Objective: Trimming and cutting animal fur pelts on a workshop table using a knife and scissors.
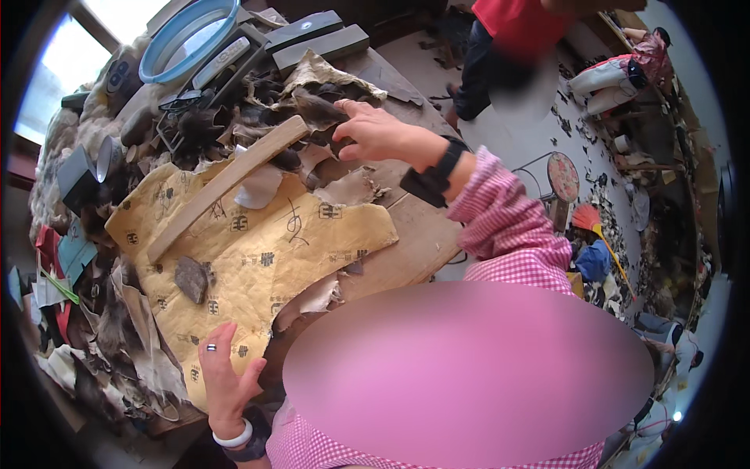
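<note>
A yellowish tanned hide (pixel 258 227) with dark stamped marks and a handwritten scrawl lies spread on the wooden worktable. Across its upper part rests a straight wooden stick (pixel 226 187), and lower down sits a grey-brown stone-like piece (pixel 191 280). My left hand (pixel 225 383) is at the hide's near corner, fingers stretched and thumb apart. Beyond the stick, my right hand (pixel 379 133) reaches over dark fur scraps (pixel 316 109), its fingers spread. Whether its fingertips touch the fur cannot be made out. A pale scrap (pixel 262 186) lies beside the stick.
At the back stand a blue basin (pixel 191 39) and grey rectangular blocks (pixel 320 47). Fur pieces crowd the table's left side (pixel 101 313). On the right are a person in red (pixel 516 39), a round stool (pixel 562 176), a red broom (pixel 587 219) and floor scraps.
</note>
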The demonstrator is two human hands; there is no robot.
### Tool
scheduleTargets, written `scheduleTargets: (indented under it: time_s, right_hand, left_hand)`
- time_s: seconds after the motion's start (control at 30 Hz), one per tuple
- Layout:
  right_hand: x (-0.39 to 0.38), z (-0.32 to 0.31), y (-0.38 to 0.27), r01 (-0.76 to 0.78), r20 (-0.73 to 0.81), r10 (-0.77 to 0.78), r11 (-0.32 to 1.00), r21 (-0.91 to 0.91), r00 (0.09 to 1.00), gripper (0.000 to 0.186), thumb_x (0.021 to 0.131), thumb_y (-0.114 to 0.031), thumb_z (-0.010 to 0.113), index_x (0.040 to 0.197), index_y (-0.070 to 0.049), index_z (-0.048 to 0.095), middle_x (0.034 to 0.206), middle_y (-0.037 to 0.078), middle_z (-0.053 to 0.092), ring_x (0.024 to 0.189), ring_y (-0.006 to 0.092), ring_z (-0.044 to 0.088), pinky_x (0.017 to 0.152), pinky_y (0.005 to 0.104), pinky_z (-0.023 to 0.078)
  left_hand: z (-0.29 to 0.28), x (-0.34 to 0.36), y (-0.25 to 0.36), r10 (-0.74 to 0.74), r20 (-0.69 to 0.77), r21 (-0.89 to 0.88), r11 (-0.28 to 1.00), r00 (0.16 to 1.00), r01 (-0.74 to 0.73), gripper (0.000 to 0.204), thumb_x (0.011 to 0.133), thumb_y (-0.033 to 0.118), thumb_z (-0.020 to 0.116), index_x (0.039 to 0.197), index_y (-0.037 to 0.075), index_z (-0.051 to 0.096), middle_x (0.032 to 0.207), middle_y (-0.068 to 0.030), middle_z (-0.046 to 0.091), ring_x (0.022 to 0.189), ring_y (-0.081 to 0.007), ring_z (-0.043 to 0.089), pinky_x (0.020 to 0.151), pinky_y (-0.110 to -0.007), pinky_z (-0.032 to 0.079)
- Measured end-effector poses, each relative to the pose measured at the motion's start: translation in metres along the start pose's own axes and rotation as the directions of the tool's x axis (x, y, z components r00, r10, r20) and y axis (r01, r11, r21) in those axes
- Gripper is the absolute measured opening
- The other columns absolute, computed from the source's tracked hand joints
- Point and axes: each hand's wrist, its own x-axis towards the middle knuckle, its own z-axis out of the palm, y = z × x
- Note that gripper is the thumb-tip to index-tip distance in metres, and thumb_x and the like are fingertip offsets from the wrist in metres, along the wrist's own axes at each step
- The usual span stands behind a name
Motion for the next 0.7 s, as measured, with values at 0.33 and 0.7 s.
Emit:
scheduleTargets:
  time_s: [0.33, 0.7]
  right_hand:
    - [0.061, -0.047, 0.013, 0.078, -0.341, 0.123, 0.85, 0.52, 0.932, 0.028, 0.086, -0.022, 0.065, 0.1, 0.002, 0.065, 0.103, 0.019, 0.06, 0.1, 0.0337, 0.058, 0.087, 0.0392, 0.047]
    - [0.137, -0.052, -0.056, 0.436, -0.462, -0.186, 0.734, 0.52, 0.867, 0.035, 0.092, -0.02, 0.058, 0.12, 0.0, 0.06, 0.118, 0.012, 0.053, 0.099, 0.023, 0.059, 0.083, 0.0326, 0.05]
  left_hand:
    - [0.008, -0.001, -0.023, -0.064, 0.073, 0.021, 0.998, 0.995, 0.063, 0.062, 0.067, 0.011, 0.076, 0.123, 0.001, 0.051, 0.122, -0.02, 0.054, 0.113, -0.0374, 0.048, 0.099, -0.045, 0.036]
    - [0.013, 0.044, -0.011, 0.01, 0.1, 0.031, 0.999, 0.995, -0.013, 0.055, 0.072, 0.009, 0.074, 0.122, 0.002, 0.053, 0.121, -0.0177, 0.056, 0.111, -0.0359, 0.05, 0.096, -0.043, 0.039]
